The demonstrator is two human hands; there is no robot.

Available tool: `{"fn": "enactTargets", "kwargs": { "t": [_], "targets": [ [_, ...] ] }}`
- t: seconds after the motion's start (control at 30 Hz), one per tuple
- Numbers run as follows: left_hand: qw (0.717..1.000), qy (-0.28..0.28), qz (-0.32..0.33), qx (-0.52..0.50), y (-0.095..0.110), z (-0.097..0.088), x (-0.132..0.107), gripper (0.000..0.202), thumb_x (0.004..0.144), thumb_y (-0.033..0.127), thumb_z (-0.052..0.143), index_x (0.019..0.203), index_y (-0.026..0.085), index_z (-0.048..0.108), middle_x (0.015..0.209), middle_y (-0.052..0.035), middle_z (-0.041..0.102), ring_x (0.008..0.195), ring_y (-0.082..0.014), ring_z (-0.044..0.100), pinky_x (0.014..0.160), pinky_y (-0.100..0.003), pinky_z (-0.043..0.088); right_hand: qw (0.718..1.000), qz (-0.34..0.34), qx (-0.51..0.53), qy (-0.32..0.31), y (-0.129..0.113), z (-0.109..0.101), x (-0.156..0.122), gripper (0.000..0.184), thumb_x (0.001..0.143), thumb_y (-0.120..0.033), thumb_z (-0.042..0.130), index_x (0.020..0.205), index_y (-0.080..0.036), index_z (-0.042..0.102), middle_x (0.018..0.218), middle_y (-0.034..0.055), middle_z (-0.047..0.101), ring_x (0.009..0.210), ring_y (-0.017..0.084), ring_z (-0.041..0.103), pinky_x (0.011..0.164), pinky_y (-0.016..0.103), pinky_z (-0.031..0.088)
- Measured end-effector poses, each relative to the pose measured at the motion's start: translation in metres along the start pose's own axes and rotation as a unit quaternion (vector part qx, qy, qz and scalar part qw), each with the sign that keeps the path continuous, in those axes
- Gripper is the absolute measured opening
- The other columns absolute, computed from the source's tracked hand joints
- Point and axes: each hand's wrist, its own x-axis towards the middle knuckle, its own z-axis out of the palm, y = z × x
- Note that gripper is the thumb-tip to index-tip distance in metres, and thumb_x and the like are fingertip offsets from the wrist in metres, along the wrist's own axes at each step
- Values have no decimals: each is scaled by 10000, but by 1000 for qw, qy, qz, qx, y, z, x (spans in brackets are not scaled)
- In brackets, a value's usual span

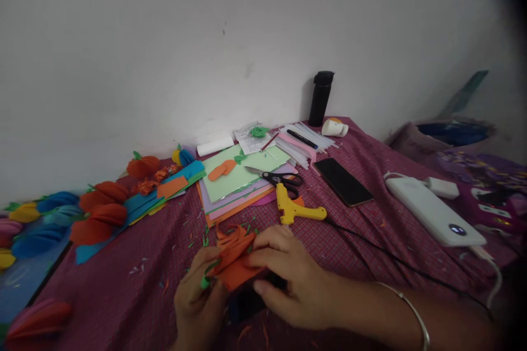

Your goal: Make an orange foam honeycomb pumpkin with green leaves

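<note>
both hands pinch a stack of orange paper cutouts (235, 263) low at the tabletop's (123, 296) near edge: the left hand (197, 299) grips its left end, the right hand (288, 279) its right, fingers pressed together. its long axis runs left-right. a yellow glue gun (294, 208) and scissors (278, 177) lie just beyond.

Bare cloth (123, 285) left of hands; glue gun (294, 207), cord (387, 255) likely block right.

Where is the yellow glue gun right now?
In the head view the yellow glue gun lies on the maroon cloth just beyond the right hand, beside the black-handled scissors and left of the dark phone.
</note>
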Motion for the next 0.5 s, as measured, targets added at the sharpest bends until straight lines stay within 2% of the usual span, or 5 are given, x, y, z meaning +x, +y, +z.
{"fn": "enactTargets", "kwargs": {
  "t": [0.1, 0.27, 0.37, 0.5],
  "targets": [
    [1000, 5, -14, 5, 3, 0, 3, 101, 792, 190, 668, 839, 236, 745, 778, -1, 731, 614, -151, 666, 566, -222, 556, 999, -30, -15, -27, 0, -2, 1, 211, 841, -192, 557, 1049, -181, 595, 1006, 65, 648, 908, 196, 567, 820, 387, 405],
    [995, -14, -97, 17, -2, 0, -2, 81, 750, 279, 720, 798, 225, 756, 655, -2, 701, 514, -166, 619, 443, -237, 521, 992, -46, -61, -97, 0, -1, 1, 246, 868, -166, 558, 1112, -169, 592, 1089, 71, 661, 977, 207, 567, 856, 384, 416],
    [994, -16, -103, 11, -6, 1, -3, 77, 742, 282, 725, 782, 220, 749, 651, 1, 697, 534, -170, 631, 460, -239, 532, 991, -35, -66, -108, 1, 0, 0, 271, 874, -160, 554, 1143, -175, 580, 1122, 74, 656, 1004, 214, 562, 877, 385, 426],
    [998, 0, -57, -8, -7, 3, -2, 120, 796, 220, 660, 866, 227, 758, 798, -24, 739, 668, -183, 688, 593, -263, 578, 998, -3, -22, -53, 2, -1, -3, 385, 872, -142, 523, 1255, -171, 499, 1140, 95, 648, 1017, 215, 573, 904, 393, 445]
  ]
}}
